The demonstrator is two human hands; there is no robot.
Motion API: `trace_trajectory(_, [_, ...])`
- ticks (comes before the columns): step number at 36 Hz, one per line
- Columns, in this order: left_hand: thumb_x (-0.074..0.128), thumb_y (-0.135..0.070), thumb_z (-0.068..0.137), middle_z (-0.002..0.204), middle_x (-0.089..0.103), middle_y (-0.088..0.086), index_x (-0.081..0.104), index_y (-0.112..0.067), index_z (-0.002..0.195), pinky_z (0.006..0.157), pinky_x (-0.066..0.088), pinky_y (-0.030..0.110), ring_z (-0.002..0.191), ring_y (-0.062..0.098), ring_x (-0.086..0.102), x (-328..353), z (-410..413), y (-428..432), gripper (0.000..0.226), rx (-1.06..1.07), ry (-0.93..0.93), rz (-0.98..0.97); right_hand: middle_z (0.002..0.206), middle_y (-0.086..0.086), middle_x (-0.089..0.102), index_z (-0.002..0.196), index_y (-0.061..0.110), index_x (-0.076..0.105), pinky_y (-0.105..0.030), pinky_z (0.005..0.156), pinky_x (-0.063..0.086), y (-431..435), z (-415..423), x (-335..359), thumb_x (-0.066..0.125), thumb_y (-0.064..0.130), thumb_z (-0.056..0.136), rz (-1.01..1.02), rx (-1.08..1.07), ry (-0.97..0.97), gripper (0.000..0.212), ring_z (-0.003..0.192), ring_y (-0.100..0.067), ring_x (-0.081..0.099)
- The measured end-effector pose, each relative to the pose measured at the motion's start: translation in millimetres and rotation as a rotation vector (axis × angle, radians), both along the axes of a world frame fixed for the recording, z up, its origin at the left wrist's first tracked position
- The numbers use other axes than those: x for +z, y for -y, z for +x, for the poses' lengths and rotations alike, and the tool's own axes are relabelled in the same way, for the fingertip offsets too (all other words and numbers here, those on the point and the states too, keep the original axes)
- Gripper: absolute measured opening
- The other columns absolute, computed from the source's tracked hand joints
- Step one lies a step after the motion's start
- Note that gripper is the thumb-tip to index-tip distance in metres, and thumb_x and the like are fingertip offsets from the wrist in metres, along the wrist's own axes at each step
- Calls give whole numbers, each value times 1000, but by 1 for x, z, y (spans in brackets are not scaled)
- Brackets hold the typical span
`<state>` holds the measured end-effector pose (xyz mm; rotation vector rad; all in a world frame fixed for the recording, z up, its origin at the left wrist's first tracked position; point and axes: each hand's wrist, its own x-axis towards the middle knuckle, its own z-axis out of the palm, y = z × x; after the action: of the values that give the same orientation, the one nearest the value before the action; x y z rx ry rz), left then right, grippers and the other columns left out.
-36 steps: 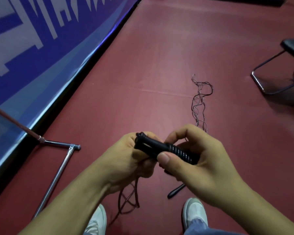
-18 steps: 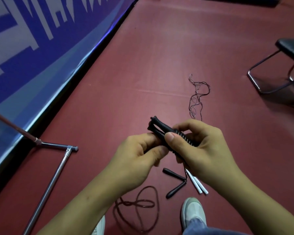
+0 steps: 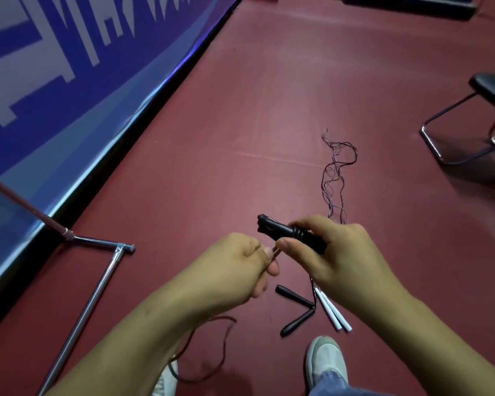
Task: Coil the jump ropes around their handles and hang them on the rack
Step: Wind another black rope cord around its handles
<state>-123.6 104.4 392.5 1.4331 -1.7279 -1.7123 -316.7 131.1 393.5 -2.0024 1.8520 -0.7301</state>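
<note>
- Maroon vinyl floor point(image 3: 269, 81), matte, with one faint seam running across it.
- Blue banner point(image 3: 69, 52) with white block shapes lines the left edge, with a glossy strip and black base along its bottom.
- Chrome tube frame point(image 3: 103, 243) sits on the floor by the banner: round tubes, a T-joint, a reddish pole slanting up from it.
- Black-seated chair point(image 3: 492, 90) on a bent metal tube base, far right.
- Right hand point(image 3: 343, 258) is over the floor, fingers and thumb curled round a pair of black jump-rope handles point(image 3: 279, 232). The handles lie side by side with ribbed ends pointing left and dark rope turns wound tight round their middle.
- Left hand point(image 3: 235, 270) is just beside it, knuckles up, fingertips pinching the thin reddish-brown rope point(image 3: 225, 347) right under the handles. The slack drops to a loose loop on the floor.
- On the floor below the hands: a second pair of black handles point(image 3: 293, 295) in a V, and a pair of white handles point(image 3: 333, 312) touching, just right of them.
- Thin cords point(image 3: 336, 172) trail away from them in a wavy tangle.
- Light sneaker point(image 3: 327, 361) and a blue denim hem at the bottom edge.
</note>
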Motion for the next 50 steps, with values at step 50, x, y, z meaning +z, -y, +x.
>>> trace_trajectory(50, [65, -41, 86, 61, 56, -5, 67, -20, 72, 57, 42, 31, 58, 7, 51, -9, 23, 18, 25, -271, 146, -630, 56, -1, 48, 104, 33, 65, -33, 52, 35, -22, 25, 7, 44, 77, 82, 229, 321, -311, 54, 51, -19, 43])
